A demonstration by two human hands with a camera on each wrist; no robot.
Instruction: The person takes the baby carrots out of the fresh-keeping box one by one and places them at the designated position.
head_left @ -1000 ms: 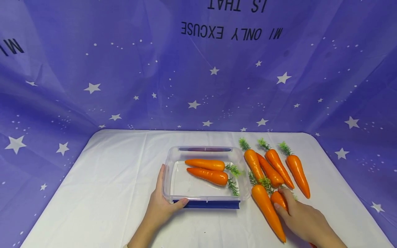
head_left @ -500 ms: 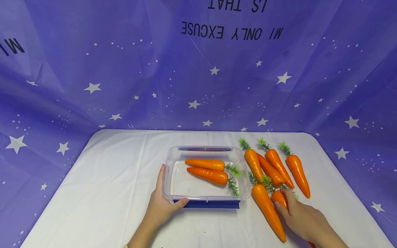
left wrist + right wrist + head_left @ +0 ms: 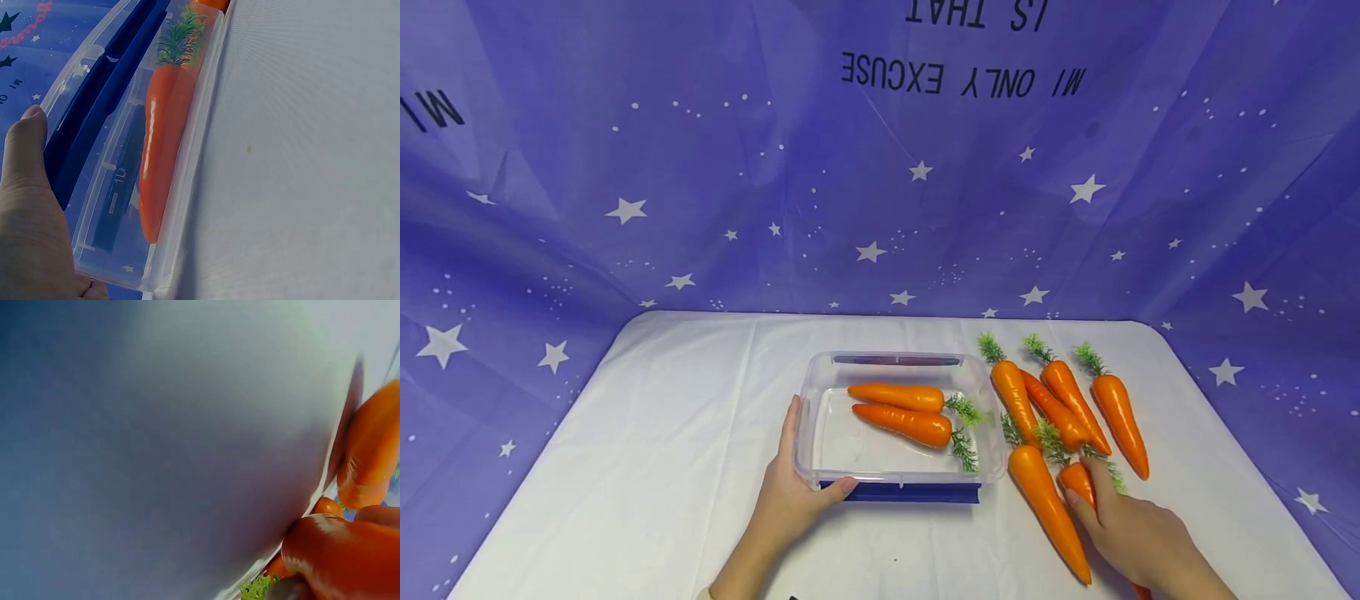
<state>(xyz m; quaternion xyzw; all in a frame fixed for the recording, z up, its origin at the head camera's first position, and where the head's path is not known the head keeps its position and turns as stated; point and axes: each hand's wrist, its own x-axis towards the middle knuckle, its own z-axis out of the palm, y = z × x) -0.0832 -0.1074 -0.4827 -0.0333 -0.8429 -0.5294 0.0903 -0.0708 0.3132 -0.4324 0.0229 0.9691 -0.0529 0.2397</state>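
Note:
My left hand [image 3: 790, 496] grips the near left corner of a clear plastic box [image 3: 901, 480], its thumb over the front wall beside the blue clip [image 3: 917, 492]. Two carrots with green tops lie inside, an upper carrot [image 3: 895, 397] and a lower carrot [image 3: 910, 426]. Over at the right, my right hand [image 3: 1138, 533] holds a carrot [image 3: 1077, 483] between thumb and fingers, and the palm hides much of it. In the right wrist view the held carrot [image 3: 350, 553] fills the lower right corner. The left wrist view shows a carrot [image 3: 164, 144] through the box wall.
Several more carrots lie right of the box: a long near carrot [image 3: 1048, 512], a back carrot [image 3: 1013, 400] and a far right carrot [image 3: 1122, 425] among them. White cloth [image 3: 670, 450] covers the table. A purple starry curtain [image 3: 880, 208] hangs behind and at both sides.
The carrot in my right hand has shifted very slightly, its tip now showing further left below the hand. The left hand and the box stay in place.

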